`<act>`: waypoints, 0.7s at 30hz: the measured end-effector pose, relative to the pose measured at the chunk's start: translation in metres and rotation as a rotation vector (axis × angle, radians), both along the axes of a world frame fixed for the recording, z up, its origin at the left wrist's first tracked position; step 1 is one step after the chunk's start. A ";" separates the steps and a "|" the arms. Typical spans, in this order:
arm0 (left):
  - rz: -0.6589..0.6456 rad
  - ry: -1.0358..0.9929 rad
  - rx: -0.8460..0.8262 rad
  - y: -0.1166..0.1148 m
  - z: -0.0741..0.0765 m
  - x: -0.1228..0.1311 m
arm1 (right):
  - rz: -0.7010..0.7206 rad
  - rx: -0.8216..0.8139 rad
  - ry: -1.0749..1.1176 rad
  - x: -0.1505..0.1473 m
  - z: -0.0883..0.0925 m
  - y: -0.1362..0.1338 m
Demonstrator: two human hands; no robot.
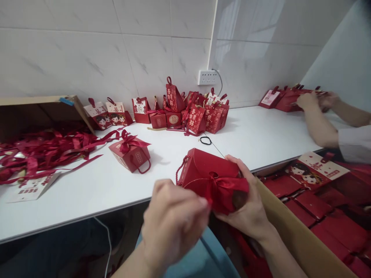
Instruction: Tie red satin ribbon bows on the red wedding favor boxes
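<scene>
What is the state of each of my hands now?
Left hand: curled closed at the red ribbon; whether it pinches it is unclear.
Right hand: holding the red box.

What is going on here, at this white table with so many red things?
A person holds a red box in the right hand. The left hand is curled beside its bow; blur hides whether it pinches the ribbon. Another box with a bow stands on the table, near a heap of loose ribbons. More red boxes fill a carton at the right. Beyond it, another person's hands are at some red bags.
</scene>
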State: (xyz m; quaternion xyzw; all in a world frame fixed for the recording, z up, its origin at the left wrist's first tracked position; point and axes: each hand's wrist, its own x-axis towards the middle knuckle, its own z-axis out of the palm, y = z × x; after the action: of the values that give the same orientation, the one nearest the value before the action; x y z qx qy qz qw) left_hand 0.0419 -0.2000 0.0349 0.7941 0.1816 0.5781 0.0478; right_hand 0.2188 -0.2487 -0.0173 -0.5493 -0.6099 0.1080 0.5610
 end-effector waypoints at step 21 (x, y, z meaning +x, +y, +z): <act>0.035 0.964 0.079 0.111 -0.114 0.055 | -0.381 0.023 0.967 0.104 0.024 -0.090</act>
State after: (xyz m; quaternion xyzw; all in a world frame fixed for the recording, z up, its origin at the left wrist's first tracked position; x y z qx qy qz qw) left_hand 0.0970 -0.0889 -0.0793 0.9696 0.1743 0.1514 -0.0814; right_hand 0.3228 -0.3386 0.0069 -0.5315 -0.1714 0.2389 0.7944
